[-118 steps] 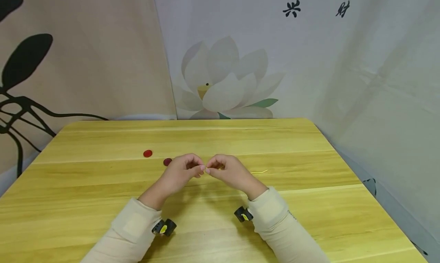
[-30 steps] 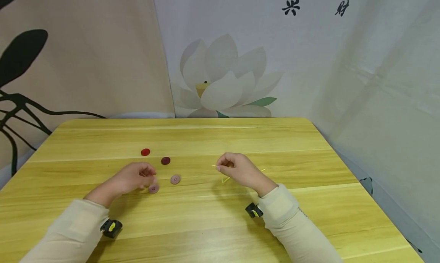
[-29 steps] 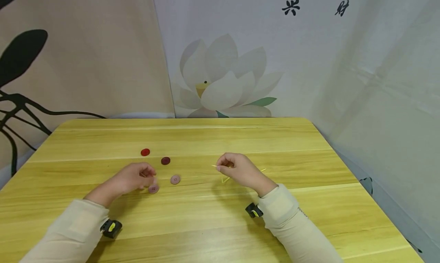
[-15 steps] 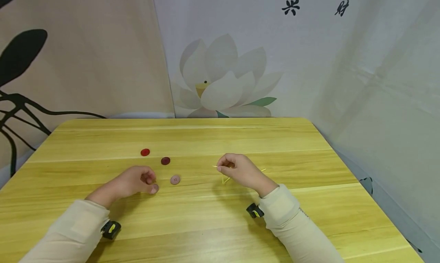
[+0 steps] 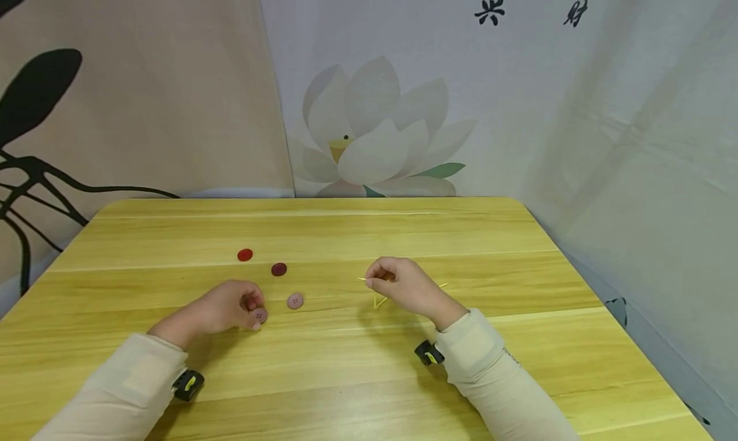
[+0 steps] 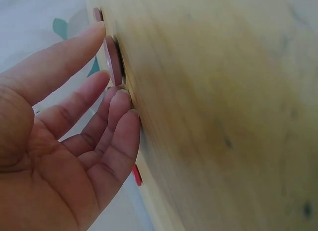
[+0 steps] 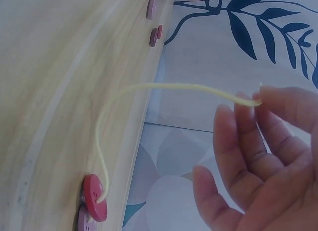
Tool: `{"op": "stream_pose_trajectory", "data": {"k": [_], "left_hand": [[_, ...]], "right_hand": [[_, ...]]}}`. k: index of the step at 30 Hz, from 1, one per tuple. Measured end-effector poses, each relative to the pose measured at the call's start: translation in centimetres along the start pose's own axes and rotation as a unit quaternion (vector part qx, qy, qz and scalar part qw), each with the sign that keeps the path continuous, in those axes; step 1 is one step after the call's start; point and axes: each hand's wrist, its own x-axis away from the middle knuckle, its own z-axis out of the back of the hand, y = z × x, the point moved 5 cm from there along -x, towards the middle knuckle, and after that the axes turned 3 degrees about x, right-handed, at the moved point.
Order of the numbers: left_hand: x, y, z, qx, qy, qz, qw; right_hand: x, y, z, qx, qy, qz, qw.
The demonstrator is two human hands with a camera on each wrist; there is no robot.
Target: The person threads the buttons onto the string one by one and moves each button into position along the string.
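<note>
In the head view my left hand (image 5: 227,306) is over a pink button (image 5: 261,315) on the table. The left wrist view shows thumb and index fingertips spread at that button's (image 6: 113,61) rim, the other fingers loosely bent. My right hand (image 5: 400,286) pinches the end of a yellow cord (image 7: 174,85) between thumb and fingers. From there the cord arcs down through a hole in a red button (image 7: 96,197), which overlaps another pink button (image 7: 85,220) by the table. The head view hides these two behind the right hand.
Left of centre on the wooden table (image 5: 346,377) lie another pink button (image 5: 295,300), a dark red button (image 5: 279,269) and a bright red button (image 5: 245,255). A printed curtain (image 5: 519,108) hangs behind the table.
Both hands were together near the centre; the left has since moved left to the pink button. Its thumb covered most of that button half a second ago and now uncovers it. The right hand is nearly still.
</note>
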Motion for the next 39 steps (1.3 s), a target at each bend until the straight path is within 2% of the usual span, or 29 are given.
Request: {"op": "stream_pose_trajectory", "data": {"k": [11,26,34,39], "left_hand": [[-0.3,0.3,-0.3,-0.042,0.000,-0.019,0.9989],[-0.3,1.2,-0.7,-0.107,0.013,-0.005,0.9942],[-0.6,1.8,-0.4,-0.095,0.027,-0.027,0.9947],[-1.1,2.5,-0.2,-0.083,0.051,-0.046,0.9942]], "right_hand": [[0.0,0.2,0.0,-0.010,-0.002,0.001,1.000],[0.3,0.1,0.2,-0.012,0.007,-0.005,1.000],[0.3,0.0,0.3,0.002,0.010,-0.002,1.000],[0.3,0.0,0.4,0.006,0.013,-0.001,1.000]]}}
